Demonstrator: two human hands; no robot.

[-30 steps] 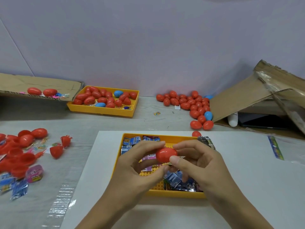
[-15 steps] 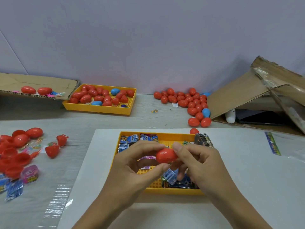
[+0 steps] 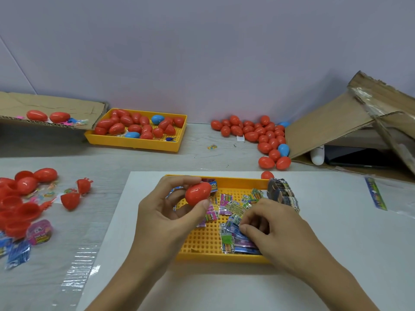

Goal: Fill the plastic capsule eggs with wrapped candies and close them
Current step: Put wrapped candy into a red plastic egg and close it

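Right hand [image 3: 269, 223] drops off egg [image 3: 197, 195] onto candies [image 3: 233, 234], fingers curled on them | left hand [image 3: 170, 212] pinches closed egg over tray [image 3: 202, 243] | many eggs closed; halves [image 3: 18, 209] left unfilled

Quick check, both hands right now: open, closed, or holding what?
Left hand: holds the closed red capsule egg between thumb and fingers.
Right hand: fingers curled down on the wrapped candies in the yellow tray; whether it has one cannot be told.

Bare white board [image 3: 336, 232] lying open right of the near yellow tray [image 3: 224, 258], loose red egg halves [image 3: 15, 207] crowding its left, closed eggs [image 3: 262, 133] piling behind.
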